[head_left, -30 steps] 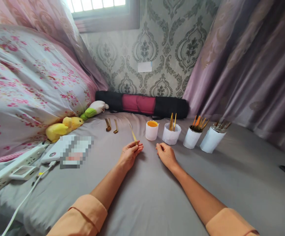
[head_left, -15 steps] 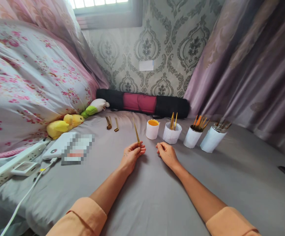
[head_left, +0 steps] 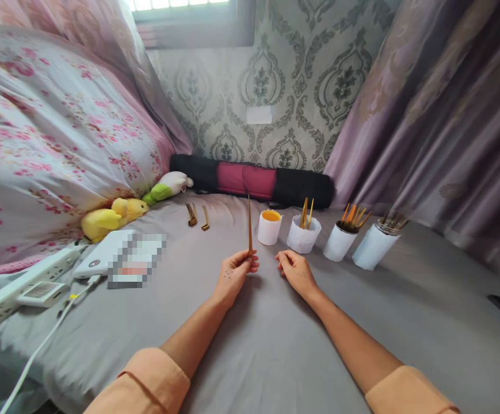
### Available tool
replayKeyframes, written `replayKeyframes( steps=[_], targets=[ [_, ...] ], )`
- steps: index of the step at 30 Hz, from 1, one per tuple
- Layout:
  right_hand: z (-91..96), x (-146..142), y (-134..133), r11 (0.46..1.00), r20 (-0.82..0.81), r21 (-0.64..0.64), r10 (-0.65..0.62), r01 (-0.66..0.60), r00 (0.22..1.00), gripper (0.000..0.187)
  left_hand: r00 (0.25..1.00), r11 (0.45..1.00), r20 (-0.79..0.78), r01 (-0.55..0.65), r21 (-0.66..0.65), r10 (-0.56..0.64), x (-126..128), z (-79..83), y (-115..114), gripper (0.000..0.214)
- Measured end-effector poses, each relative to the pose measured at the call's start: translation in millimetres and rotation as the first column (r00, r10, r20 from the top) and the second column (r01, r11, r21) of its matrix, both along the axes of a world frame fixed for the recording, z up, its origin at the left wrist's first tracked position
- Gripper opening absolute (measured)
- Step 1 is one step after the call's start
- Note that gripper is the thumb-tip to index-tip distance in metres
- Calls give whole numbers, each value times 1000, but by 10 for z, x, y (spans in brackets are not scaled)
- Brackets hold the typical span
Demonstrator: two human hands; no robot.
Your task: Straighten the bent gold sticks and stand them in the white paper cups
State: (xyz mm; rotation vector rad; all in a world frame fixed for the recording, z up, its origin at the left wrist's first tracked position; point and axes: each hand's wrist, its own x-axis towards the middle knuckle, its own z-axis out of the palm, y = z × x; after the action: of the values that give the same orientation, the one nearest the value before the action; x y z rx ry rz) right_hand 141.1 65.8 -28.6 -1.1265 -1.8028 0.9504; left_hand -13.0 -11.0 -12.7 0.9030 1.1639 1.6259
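My left hand (head_left: 233, 277) pinches the lower end of a long, thin brown-gold strip (head_left: 250, 227). The strip stands almost upright and tapers to a point at the top. Just right of it, my right hand (head_left: 296, 271) hovers low with thumb and fingers pressed together; anything between them is hidden. Beyond my hands stands a white cup filled with something orange-yellow (head_left: 268, 231). A wider white tub (head_left: 304, 238) beside it holds a few pointed golden sticks (head_left: 304, 214). Small brown-gold pieces with thick lower ends (head_left: 192, 216) lie farther left.
Two white-wrapped jars (head_left: 339, 244) (head_left: 373, 247) with several sticks stand at right. A black and maroon long bag (head_left: 247, 179) lies along the wall. Plush toys (head_left: 103, 223), a power bank (head_left: 103, 256) and a power strip (head_left: 21, 287) sit at left on the grey sheet (head_left: 267, 356).
The strip in my left hand has turned from leaning left to nearly upright. Both hands appear slightly farther right, along with a small shift of the view.
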Motion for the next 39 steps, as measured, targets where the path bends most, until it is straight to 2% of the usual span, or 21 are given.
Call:
replayKeyframes(
  steps=[6, 23, 32, 39],
  targets=[
    [11, 3, -2, 1000, -12, -17, 3, -3, 1000, 35, 995, 999, -93, -28, 25, 30, 13, 6, 14, 27],
    [48, 4, -28, 1000, -60, -24, 1, -3, 998, 35, 922, 990, -386, 69, 120, -17, 42, -107, 0, 27],
    [156, -23, -84, 997, -171, -72, 22, -35, 985, 32, 778, 974, -628, 134, 181, 10, 48, -99, -36, 28],
    [253, -61, -142, 994, -282, -91, 37, -65, 959, 36, 681, 966, -730, 147, 215, 58, 55, -84, -53, 29]
  ],
)
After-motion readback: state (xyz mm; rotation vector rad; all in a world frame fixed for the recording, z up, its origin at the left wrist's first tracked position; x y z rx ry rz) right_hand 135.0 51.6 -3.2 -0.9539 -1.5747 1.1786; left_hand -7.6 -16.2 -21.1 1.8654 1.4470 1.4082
